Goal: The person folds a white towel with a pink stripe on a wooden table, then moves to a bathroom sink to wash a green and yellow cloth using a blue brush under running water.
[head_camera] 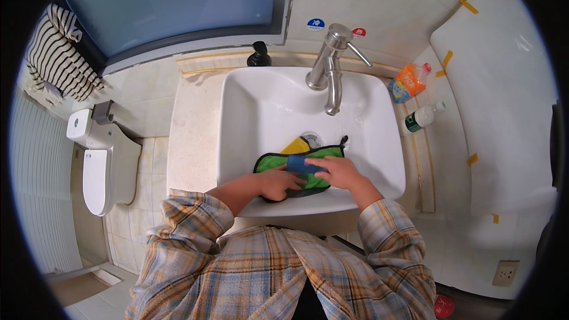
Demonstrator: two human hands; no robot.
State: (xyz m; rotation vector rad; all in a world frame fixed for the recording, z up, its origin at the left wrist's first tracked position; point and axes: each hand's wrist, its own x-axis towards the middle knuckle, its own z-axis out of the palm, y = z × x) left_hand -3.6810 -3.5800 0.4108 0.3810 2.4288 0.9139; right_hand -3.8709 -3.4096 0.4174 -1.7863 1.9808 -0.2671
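A green cloth [269, 163] with black edging and a small black loop lies spread in the front of a white ceramic washbasin [249, 111]. Behind it a yellow part of cloth [297, 146] shows beside the drain [313, 139]. My right hand [341, 172] grips a blue block-like object [298, 164], perhaps a brush, against the green cloth; its underside is hidden. My left hand [278, 183] holds the cloth at its near left part, fingers over the fabric and thumb close to the blue object.
A steel faucet [331, 69] rises at the basin's back, its spout over the bowl. A black pump dispenser [259, 54] stands behind the rim. To the right are an orange-labelled bottle [408, 82] and a clear bottle [420, 118]. A toilet [100, 164] stands at left.
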